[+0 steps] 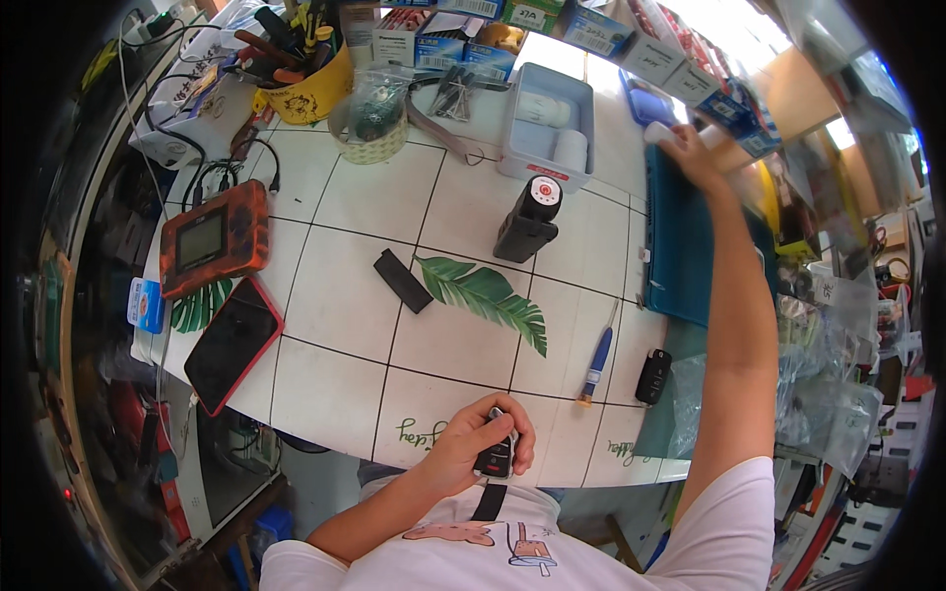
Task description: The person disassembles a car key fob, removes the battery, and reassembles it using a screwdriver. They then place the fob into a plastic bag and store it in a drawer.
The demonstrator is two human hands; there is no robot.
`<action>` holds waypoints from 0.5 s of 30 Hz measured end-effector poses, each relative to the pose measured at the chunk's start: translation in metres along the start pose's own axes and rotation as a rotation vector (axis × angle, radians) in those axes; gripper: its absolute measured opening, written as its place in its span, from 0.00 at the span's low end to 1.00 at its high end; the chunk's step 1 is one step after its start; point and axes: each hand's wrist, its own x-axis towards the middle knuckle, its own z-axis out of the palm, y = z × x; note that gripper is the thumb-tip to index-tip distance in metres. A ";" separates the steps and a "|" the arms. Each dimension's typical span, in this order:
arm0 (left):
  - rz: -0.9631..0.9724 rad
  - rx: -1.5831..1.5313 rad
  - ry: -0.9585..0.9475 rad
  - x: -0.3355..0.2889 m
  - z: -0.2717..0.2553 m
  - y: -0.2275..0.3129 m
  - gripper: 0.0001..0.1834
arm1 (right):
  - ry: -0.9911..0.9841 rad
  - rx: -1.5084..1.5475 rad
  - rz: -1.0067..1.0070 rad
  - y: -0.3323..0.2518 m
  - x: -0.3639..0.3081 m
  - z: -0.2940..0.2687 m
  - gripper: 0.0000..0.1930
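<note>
Near the table's front edge, my left hand [478, 443] is closed around a car key fob [495, 459] with dark buttons, a red one among them. My right arm is stretched to the far right. There my right hand [690, 156] has its fingers around a white, tube-like thing [657, 133], of which only the ends show, above a teal mat [680, 246]. A second, black car key fob [652, 376] lies at the right, beside a small blue screwdriver [598, 360]. An upright black device [529, 222] with a white round top stands mid-table.
A blue-grey bin [509, 148] holds white bottles. At left are an orange-and-black device [215, 239] with a screen and a red-edged phone [234, 345]. A black strip [403, 281] lies mid-table. A yellow tool holder [310, 96] and small boxes [439, 51] stand behind.
</note>
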 end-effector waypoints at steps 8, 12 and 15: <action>-0.015 0.017 0.011 -0.001 -0.004 -0.001 0.11 | 0.131 -0.146 -0.293 -0.068 -0.021 -0.010 0.22; -0.025 0.030 0.005 0.000 -0.001 -0.002 0.11 | 0.238 -0.048 -0.447 -0.135 -0.030 0.008 0.18; -0.040 0.026 0.009 0.001 0.001 0.001 0.11 | 0.226 -0.040 -0.374 -0.162 -0.013 0.023 0.17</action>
